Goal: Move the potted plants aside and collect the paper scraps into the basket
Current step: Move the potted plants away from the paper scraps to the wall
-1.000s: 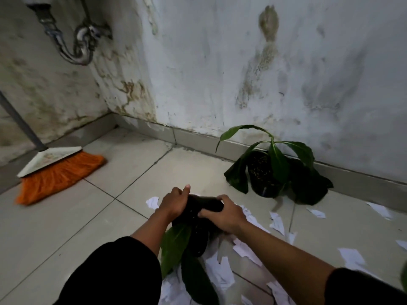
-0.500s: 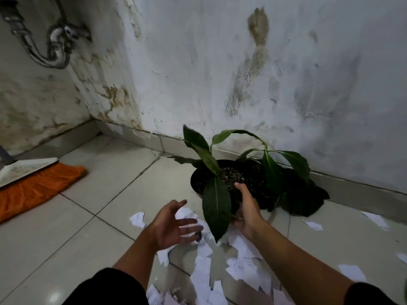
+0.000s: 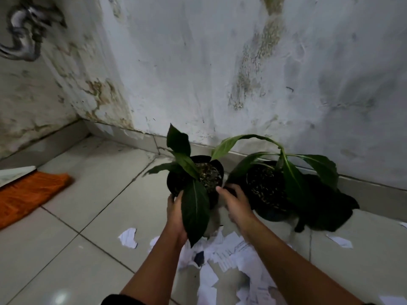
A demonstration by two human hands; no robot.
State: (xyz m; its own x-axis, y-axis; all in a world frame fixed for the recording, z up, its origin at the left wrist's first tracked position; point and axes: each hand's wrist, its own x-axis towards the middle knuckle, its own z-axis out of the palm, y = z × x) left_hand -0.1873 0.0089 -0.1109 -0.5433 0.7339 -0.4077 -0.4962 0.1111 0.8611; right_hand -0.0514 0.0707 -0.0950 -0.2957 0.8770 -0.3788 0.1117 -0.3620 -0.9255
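Your left hand [image 3: 176, 213] and right hand [image 3: 234, 203] hold the left pot [image 3: 193, 183] | right pot [image 3: 268, 190] aside at centre-right | paper scraps [image 3: 231, 254] uncollected, lower centre | basket unseen

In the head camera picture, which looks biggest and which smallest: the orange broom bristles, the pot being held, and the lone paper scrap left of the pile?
1. Broom bristles, though partly cut off at the frame edge.
2. Held pot, partly hidden by leaves and hands.
3. Lone paper scrap, clearly smallest.
Bristles and pot look close, so that order is unsure.
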